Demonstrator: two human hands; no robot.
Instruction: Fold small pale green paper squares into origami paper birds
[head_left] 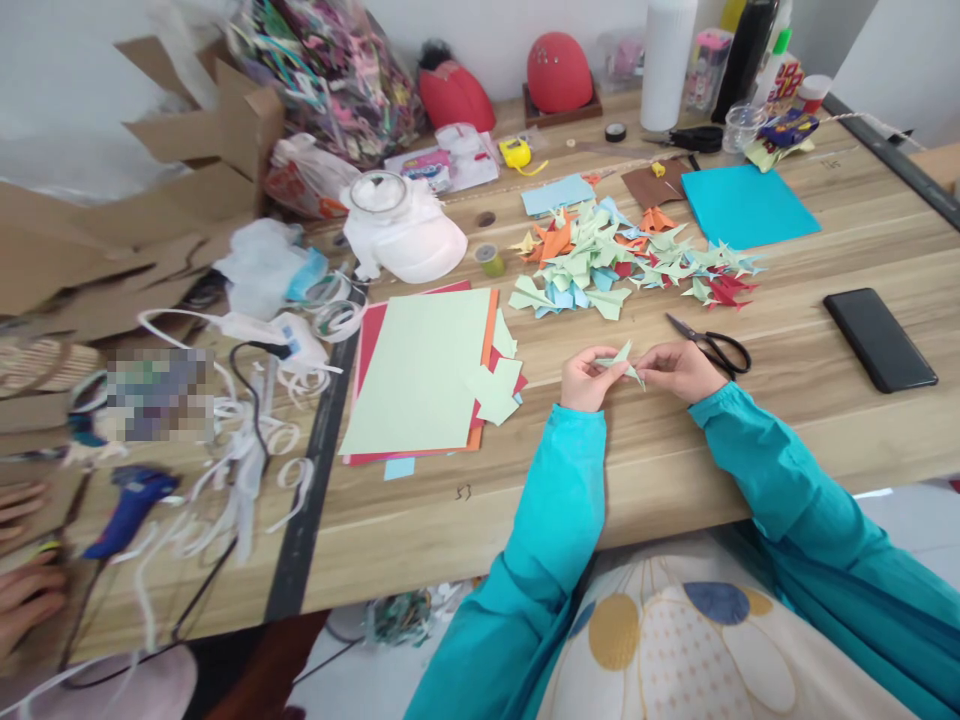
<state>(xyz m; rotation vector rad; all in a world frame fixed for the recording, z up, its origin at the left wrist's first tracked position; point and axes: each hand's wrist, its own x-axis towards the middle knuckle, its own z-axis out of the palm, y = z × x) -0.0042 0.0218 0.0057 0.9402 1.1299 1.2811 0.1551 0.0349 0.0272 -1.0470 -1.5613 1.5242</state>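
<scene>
Between my two hands is a small pale green folded paper piece, shaped like an origami bird. My left hand pinches one side of it, with the thumb on top. On the other side, the fingers of my right hand close on its pointed end. Black-handled scissors lie just behind my right hand. Farther back is a heap of folded paper pieces in green, orange, blue and red. Left of my hands, a stack of coloured paper sheets has cut green pieces on its right edge.
A black phone lies at the right. Blue paper and a tape measure are at the back. At left are a blue glue gun, white strips, cables and a cardboard box. Another person's hands show at the left edge.
</scene>
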